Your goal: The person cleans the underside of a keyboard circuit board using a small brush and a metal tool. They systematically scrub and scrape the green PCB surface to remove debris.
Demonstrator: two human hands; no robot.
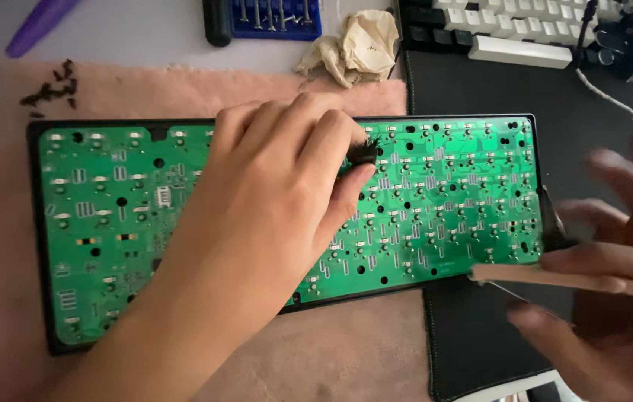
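Left hand (272,186) pinching small black piece (365,152) over green circuit board (450,201), long axis crosswise; right hand (614,246) spread, blurred, at right edge.

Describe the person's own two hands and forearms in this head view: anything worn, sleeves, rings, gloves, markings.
Both are bare. The left hand wears no glove, ring or watch, and its forearm shows no sleeve down to the frame edge. The right hand is motion-blurred; no glove shows, and rings or markings cannot be told. Its wrist lies out of frame.
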